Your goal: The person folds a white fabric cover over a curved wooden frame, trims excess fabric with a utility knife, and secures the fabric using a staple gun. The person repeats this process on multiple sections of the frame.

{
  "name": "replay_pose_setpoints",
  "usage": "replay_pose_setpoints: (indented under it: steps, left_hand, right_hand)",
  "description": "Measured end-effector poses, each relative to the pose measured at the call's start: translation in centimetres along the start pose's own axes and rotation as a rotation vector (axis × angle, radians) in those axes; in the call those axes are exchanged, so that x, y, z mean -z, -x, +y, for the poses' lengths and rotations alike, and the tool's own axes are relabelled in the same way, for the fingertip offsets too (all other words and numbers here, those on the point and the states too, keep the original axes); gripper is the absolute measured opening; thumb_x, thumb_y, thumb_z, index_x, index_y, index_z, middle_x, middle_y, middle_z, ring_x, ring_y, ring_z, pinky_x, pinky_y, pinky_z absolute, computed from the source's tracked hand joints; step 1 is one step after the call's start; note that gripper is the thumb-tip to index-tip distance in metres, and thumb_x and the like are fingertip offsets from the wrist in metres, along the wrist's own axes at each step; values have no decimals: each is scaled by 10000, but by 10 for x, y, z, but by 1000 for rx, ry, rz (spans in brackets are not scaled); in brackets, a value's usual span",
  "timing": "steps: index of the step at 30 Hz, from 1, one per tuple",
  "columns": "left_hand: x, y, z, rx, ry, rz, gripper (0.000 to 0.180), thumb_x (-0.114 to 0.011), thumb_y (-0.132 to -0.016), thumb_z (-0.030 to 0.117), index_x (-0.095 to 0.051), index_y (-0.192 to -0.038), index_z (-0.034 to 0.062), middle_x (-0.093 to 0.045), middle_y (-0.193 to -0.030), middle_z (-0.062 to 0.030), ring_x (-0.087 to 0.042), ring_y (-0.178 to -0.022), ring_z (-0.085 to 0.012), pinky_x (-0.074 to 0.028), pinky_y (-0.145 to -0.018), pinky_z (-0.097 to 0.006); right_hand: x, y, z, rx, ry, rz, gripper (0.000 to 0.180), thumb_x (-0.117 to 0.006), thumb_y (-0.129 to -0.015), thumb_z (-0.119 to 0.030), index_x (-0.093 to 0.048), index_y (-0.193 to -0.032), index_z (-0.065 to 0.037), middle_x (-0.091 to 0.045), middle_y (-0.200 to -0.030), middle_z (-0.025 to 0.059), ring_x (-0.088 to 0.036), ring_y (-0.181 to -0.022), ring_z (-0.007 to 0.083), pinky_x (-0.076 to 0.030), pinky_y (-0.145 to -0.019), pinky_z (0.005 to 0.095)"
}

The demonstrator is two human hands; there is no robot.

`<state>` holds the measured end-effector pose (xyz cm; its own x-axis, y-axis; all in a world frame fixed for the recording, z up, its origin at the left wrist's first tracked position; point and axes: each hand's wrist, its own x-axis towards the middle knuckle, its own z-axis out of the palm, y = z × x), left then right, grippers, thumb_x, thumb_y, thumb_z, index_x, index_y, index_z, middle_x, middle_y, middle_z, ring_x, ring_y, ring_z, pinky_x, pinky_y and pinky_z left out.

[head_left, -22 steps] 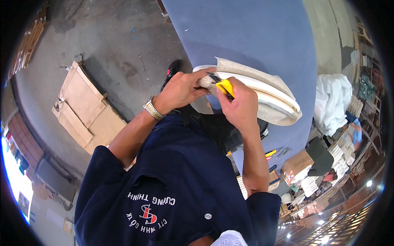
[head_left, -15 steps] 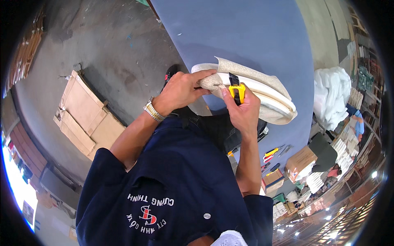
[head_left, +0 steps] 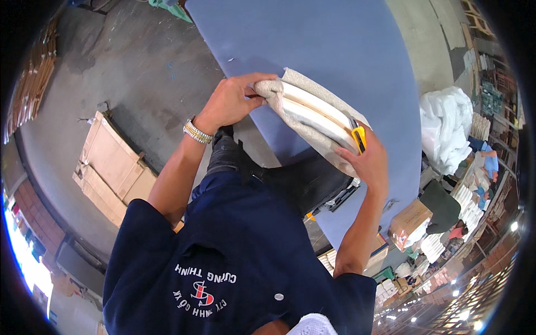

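Note:
A curved upholstered pad (head_left: 315,109) is held tilted over the near left side of the blue table. Its beige fabric cover stands open along the edge, with white padding and a thin wood-coloured strip showing between the flaps. My left hand (head_left: 231,100) pinches the pad's left end, where the fabric is bunched. At the other end, my right hand (head_left: 369,159) keeps a yellow and black utility knife (head_left: 358,138) in its grip while its fingers also rest round the pad. Part of the knife is hidden by that hand.
The blue table (head_left: 312,39) reaches away ahead of me. A cardboard box (head_left: 410,223) and white wrapped bundles (head_left: 445,131) stand to the right. On the grey floor at left lies flattened cardboard (head_left: 114,164). People are at work farther off at right.
My right hand with the knife has slid from near the pad's left end to its right end. My left hand has shifted slightly left and up, still pinching the fabric.

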<state>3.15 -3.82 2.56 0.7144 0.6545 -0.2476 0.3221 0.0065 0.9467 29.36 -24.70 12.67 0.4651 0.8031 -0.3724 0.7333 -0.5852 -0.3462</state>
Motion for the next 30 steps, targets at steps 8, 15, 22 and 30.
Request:
replay_pose_setpoints:
  steps: [8,15,22,30]
  left_hand:
    - [-105,29,1,346,874,12,956,-669,-1012,155,32,-1656,241,-277,-1632,-142,-442,-1424,-266,-471,-1082,-581]
    - [-145,-41,51,-198,789,129,745,-473,-1102,408,-52,-1650,130,-164,-1696,-147,-263,-1530,-301,-270,-1224,-517]
    - [-162,-56,57,-207,724,-88,719,-332,-1123,507,-136,-1631,37,-282,-1606,-170,-350,-1441,-275,-310,-1196,-425]
    - [-182,-35,58,465,1019,-639,684,-509,-1050,556,-494,-1431,-12,-630,-1255,-157,-650,-1085,-241,-551,-943,-387]
  right_hand:
    - [-21,-25,26,38,191,161,491,-857,-739,-383,-722,-1128,-115,-753,-950,163,-727,-886,382,-581,-783,489]
    - [42,-3,-39,24,22,307,375,-698,-820,-204,-655,-1125,10,-745,-904,225,-738,-827,401,-588,-736,502]
    - [50,41,-67,-138,-360,344,507,-748,-870,-461,-629,-1012,10,-717,-918,245,-692,-818,455,-529,-714,536]
    - [-36,76,-22,-501,-910,479,561,-682,-925,-520,-678,-1040,29,-705,-832,230,-704,-784,392,-544,-730,469]
